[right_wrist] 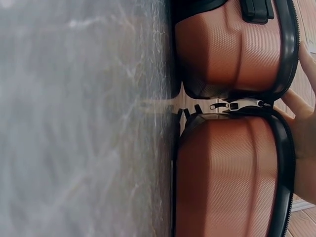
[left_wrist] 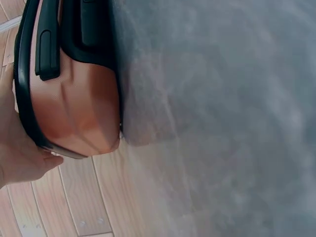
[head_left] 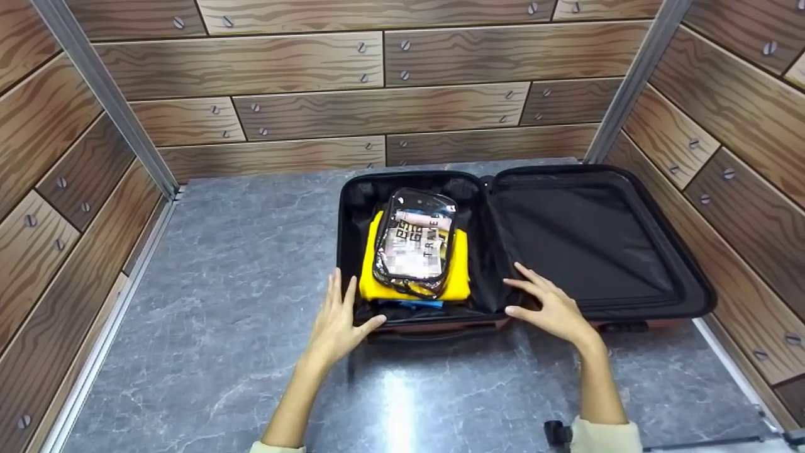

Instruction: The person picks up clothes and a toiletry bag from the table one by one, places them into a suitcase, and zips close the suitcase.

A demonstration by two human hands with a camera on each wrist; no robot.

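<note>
An open suitcase (head_left: pixel 578 242) with a black lining lies on the grey surface, its pinkish-brown shell (left_wrist: pixel 89 111) showing in both wrist views. In its left half, a clear black-edged travel pouch (head_left: pixel 418 242) rests on folded yellow cloth (head_left: pixel 461 280); a bit of blue (head_left: pixel 429 304) peeks out below. My left hand (head_left: pixel 333 327) is at the front left corner, fingers extended along the side and thumb over the front rim. Near the front seam between the halves, my right hand (head_left: pixel 553 309) spreads its fingers over the rims; exact contact is unclear. Neither hand grips anything.
A zipper pull (right_wrist: pixel 247 104) hangs between the two halves. The carry handle (head_left: pixel 440 336) is on the front side. Wood-patterned walls (head_left: pixel 314 63) surround the marbled grey surface (head_left: pixel 239 251). A small black object (head_left: pixel 556 433) lies at the front, beside the right sleeve (head_left: pixel 605 436).
</note>
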